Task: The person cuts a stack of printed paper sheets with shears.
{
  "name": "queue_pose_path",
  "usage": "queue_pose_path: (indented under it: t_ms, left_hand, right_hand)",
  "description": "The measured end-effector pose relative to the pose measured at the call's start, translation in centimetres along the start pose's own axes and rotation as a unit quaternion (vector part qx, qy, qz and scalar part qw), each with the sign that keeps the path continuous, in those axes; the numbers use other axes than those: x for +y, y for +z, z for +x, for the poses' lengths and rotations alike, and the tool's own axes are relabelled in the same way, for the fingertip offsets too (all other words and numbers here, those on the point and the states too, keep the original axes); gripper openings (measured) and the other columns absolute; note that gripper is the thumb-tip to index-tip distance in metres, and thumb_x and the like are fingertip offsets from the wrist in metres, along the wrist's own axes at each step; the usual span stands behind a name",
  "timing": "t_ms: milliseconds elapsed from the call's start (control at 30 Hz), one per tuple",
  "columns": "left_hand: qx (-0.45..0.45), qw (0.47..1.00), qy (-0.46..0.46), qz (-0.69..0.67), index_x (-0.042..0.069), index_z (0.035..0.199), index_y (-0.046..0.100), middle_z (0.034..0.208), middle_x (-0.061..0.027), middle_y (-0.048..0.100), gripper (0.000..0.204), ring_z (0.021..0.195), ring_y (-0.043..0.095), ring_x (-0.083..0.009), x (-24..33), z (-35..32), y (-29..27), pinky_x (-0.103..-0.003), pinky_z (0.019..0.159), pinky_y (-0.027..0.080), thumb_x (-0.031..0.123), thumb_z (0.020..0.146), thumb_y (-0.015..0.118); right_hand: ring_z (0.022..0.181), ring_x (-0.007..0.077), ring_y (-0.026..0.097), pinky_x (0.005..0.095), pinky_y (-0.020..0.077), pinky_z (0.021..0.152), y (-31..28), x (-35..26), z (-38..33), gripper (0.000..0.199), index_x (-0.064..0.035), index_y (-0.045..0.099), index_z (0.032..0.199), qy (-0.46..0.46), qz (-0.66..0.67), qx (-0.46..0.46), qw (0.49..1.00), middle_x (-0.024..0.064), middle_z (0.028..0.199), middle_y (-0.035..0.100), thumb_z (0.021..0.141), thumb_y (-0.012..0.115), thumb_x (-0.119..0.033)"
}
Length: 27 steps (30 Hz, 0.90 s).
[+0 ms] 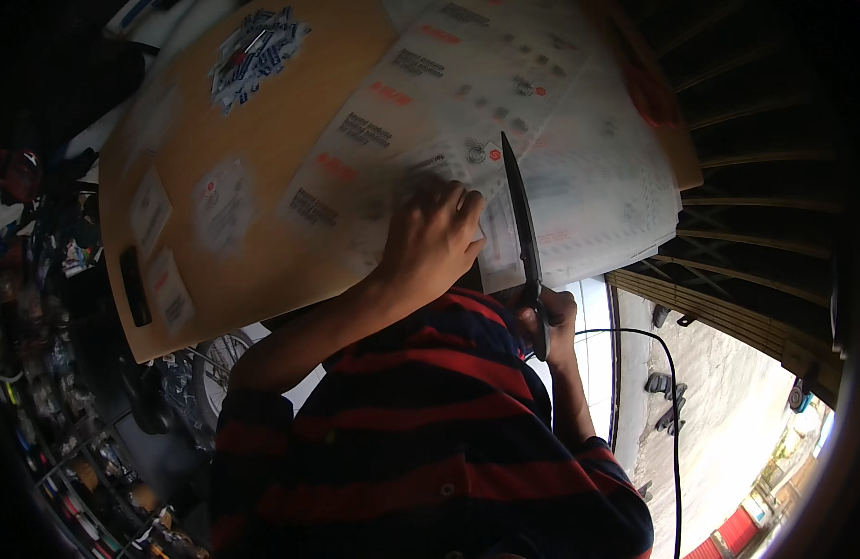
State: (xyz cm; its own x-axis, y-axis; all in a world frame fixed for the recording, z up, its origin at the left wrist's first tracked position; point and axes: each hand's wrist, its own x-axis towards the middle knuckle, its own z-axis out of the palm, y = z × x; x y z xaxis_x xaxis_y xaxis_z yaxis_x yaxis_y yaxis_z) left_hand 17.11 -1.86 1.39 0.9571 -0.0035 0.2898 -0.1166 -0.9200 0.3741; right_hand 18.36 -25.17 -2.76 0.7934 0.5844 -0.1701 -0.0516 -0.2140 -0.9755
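A tan surface (pixel 262 270) carried a large translucent sheet (pixel 579 177) of rows of red and black labels at the far right, and 1 blue-and-white sticker (pixel 258 51) at the far left. The left hand (pixel 435 238) pressed flat on the sheet. Just right of it, long dark scissors (pixel 523 238) pointed away, their handles gripped by the right hand (pixel 551 326).

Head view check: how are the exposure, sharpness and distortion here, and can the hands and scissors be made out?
Head view: dark vignetted corners, sunlit ground lower right washed out; the sheet is motion-blurred, its print unreadable; fisheye bends the board edge. The left hand, right hand and black scissors stay fairly sharp.
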Motion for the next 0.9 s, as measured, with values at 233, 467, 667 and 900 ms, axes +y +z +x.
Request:
queue_pose_path:
  t_ms: [233,467,667,900]
  left_hand:
    - [0.031,0.999,0.03,-0.022,0.001,0.096,0.056,0.089,-0.011,0.057,0.03,0.083,0.06,-0.0266,-0.7,-0.4,0.1,-0.036,0.069,0.051,0.008,0.071,0.071]
    - [0.089,0.989,-0.022,-0.117,0.001,0.115,0.058,0.094,-0.0144,0.066,0.041,0.079,0.067,-0.0276,-2.4,-1.3,-4.5,-0.034,0.068,0.056,-0.01,0.076,0.062]
    - [0.249,0.963,-0.103,0.008,0.008,0.113,0.063,0.088,-0.0118,0.066,0.038,0.076,0.067,-0.0266,-8.8,-2.7,-13.7,-0.035,0.066,0.054,-0.007,0.078,0.06]
    - [0.355,0.896,-0.089,0.251,0.01,0.109,0.068,0.097,-0.0121,0.07,0.029,0.084,0.068,-0.02,-14.9,-6.6,-19.6,-0.03,0.073,0.053,-0.003,0.086,0.058]
  right_hand:
    - [0.049,0.0094,0.049,0.0262,0.0388,0.048,-0.5,0.4,0.3,0.03,-0.0003,0.064,0.075,-0.024,-0.027,-0.009,0.999,0.0027,0.055,0.055,0.081,0.069,-0.029]
    - [0.046,0.0094,0.05,0.0259,0.0373,0.045,-0.4,-0.4,-0.1,0.034,-0.0006,0.064,0.076,0.021,-0.015,-0.016,1.0,0.0022,0.053,0.055,0.083,0.066,-0.034]
    - [0.04,0.0081,0.046,0.0247,0.0337,0.041,0.0,0.2,0.2,0.048,0.0003,0.063,0.078,-0.017,-0.06,-0.01,0.998,-0.0006,0.049,0.05,0.086,0.061,-0.047]
    - [0.038,0.0063,0.044,0.023,0.0321,0.039,0.9,-0.7,0.4,0.051,0.0016,0.063,0.079,0.001,-0.032,-0.018,0.999,-0.0018,0.047,0.048,0.086,0.063,-0.049]
